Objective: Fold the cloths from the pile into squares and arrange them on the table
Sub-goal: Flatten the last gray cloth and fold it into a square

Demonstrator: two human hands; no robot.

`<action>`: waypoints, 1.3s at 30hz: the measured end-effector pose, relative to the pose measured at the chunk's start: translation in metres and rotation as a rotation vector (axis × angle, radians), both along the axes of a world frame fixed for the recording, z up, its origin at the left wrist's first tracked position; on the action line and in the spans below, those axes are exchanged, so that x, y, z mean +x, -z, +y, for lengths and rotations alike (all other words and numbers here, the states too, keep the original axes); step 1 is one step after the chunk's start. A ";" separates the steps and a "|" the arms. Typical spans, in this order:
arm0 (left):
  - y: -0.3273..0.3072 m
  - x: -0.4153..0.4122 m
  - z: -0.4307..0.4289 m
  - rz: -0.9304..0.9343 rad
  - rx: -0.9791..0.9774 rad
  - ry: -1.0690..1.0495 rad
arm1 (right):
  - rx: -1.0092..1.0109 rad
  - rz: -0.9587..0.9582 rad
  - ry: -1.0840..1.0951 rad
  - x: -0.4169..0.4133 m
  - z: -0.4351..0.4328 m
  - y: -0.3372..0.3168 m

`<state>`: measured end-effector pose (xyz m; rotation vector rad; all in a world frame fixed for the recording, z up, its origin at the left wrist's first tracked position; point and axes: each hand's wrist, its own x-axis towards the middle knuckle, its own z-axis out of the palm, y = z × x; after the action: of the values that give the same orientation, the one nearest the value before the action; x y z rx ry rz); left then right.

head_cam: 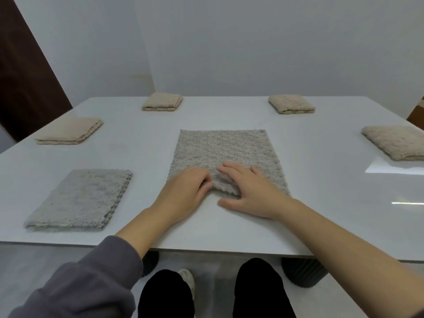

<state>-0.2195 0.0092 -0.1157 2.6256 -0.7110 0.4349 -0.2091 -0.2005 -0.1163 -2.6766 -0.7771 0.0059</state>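
A grey fluffy cloth [223,150] lies flat in the middle of the white table [321,214], folded into a long rectangle. Both hands are at its near edge. My left hand [183,193] has its fingers curled onto the near left part of the cloth and seems to pinch it. My right hand [250,191] rests on the near edge with fingers spread, thumb on the table, and a small bunch of cloth is raised between the two hands.
A folded grey cloth [80,200] lies at the near left. Folded beige cloths sit at the left [68,130], back left [162,101], back right [291,103] and right [397,141]. A dark door [25,72] stands at the left.
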 end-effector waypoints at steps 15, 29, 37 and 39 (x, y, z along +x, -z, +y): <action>0.011 0.003 0.056 0.143 -0.080 -0.028 | 0.188 -0.069 0.072 0.014 -0.052 0.007; 0.008 -0.006 0.059 0.180 -0.594 -0.224 | 0.918 0.122 0.264 0.008 -0.078 -0.003; -0.002 -0.009 0.053 0.191 -0.688 -0.305 | 0.942 0.158 0.332 0.008 -0.076 -0.004; -0.008 0.001 0.050 0.174 -0.646 -0.355 | 0.908 0.139 0.381 0.015 -0.076 -0.006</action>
<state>-0.2189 0.0594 -0.1082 2.1230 -0.0193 0.4354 -0.1940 -0.2760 -0.1100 -1.8755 -0.1341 -0.2031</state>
